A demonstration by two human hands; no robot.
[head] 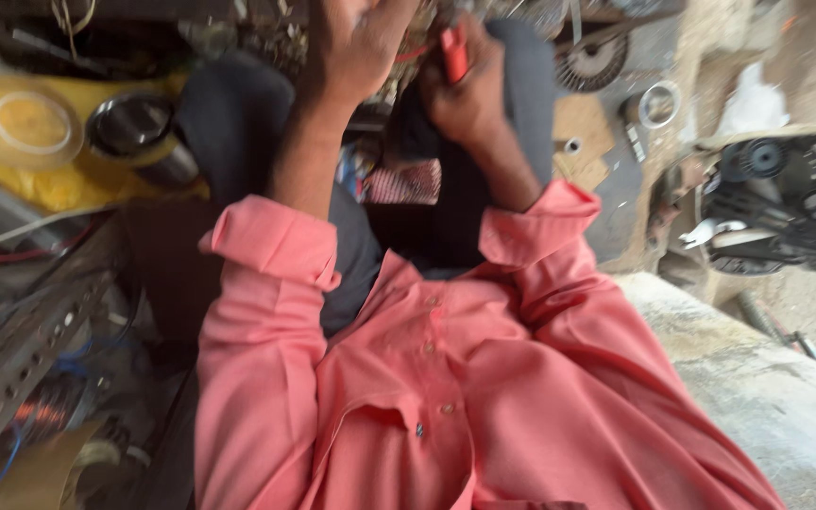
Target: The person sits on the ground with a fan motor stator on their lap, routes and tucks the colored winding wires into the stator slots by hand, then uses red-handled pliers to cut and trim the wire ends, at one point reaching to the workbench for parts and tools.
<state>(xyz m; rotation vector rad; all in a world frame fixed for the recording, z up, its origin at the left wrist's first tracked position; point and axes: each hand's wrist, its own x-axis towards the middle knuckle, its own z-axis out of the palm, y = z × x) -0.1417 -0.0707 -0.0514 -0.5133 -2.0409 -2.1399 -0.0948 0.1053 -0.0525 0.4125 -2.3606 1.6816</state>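
Note:
I look down my own pink shirt [446, 378] and dark trousers [238, 113] at both hands near the top of the view. My right hand [469, 90] is closed around a red-handled tool [453, 52], held upright. My left hand [356, 42] reaches forward with its fingers spread over a cluttered, blurred pile of metal parts [266, 28]; what it touches is hidden. A red-and-white checked cloth [403, 181] lies between my knees.
A yellow sheet with a round clear lid [21, 123] and a shiny metal cylinder [139, 132] lie to the left. Perforated metal strips and wires [21, 349] fill the lower left. A gear [592, 61], a metal ring [660, 102] and a dark engine part [786, 203] sit at right, beside a concrete ledge [757, 378].

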